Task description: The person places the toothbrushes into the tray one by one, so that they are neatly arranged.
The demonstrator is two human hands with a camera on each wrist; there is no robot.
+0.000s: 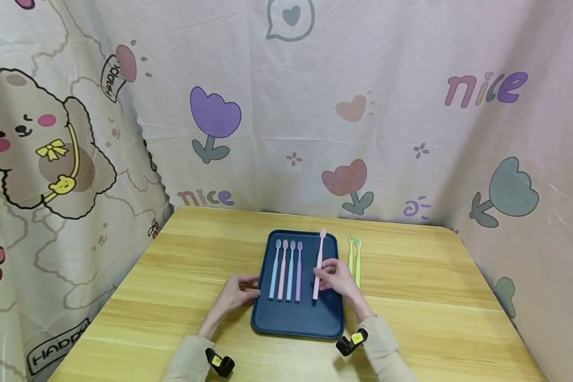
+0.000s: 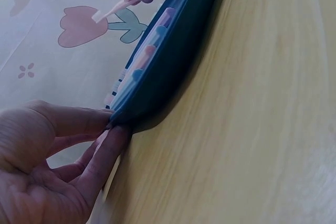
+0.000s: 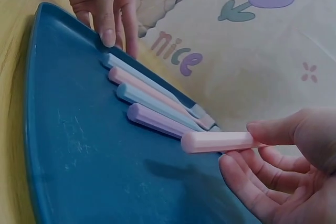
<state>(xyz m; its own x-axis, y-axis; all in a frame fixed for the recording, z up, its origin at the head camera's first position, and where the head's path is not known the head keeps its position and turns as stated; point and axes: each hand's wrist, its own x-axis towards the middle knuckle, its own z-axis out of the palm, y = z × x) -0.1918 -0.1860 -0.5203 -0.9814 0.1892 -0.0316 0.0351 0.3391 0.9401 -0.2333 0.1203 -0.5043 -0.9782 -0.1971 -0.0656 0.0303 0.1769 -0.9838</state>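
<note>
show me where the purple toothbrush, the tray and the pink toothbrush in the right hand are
Purple toothbrush [image 1: 298, 275]: head view, on its handle
Tray [image 1: 298, 320]: head view, on its bare floor
Held pink toothbrush [image 3: 216, 142]: right wrist view, on its handle

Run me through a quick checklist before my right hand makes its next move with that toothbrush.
1. Right hand grip: ok, thumb and fingers pinch the pale pink toothbrush.
2. Tray steadied: ok, the left hand pinches its left rim.
3. Row of four toothbrushes in the tray: ok, side by side, heads all pointing away from you.
4. Bare space right of the purple toothbrush: ok.
5. Pale pink toothbrush laid down: not ok, held above the tray.
6. Two yellow-green toothbrushes in the tray: not ok, on the table to its right.
</note>
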